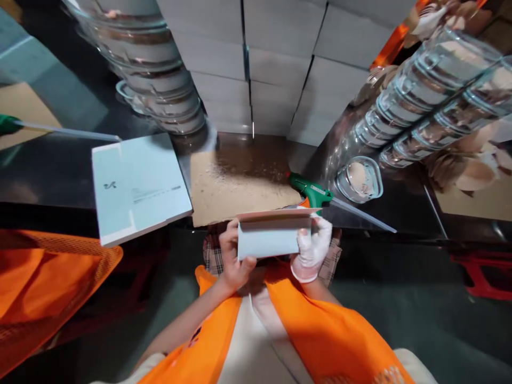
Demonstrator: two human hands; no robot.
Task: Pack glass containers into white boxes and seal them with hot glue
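Note:
A folded piece of white card (266, 240), perhaps a small box, is held level between my two hands above my lap. My bare left hand (235, 256) grips its left end, thumb in front and fingers behind. On its right end, my right hand (312, 246), in a white glove, pinches with the thumb on the near face. Just beyond the right hand lies a green hot glue gun (314, 191) with a long glue stick (364, 214) out of its back. Its nozzle rests near a brown cardboard sheet (228, 192) strewn with small bits.
A flat white box (140, 186) lies on the dark table at left, near another glue stick (68, 129). Stacked glass containers (160, 69) rise at back left, more (420, 90) at right. White boxes (276, 69) form a wall behind. One glass container (359, 178) stands alone.

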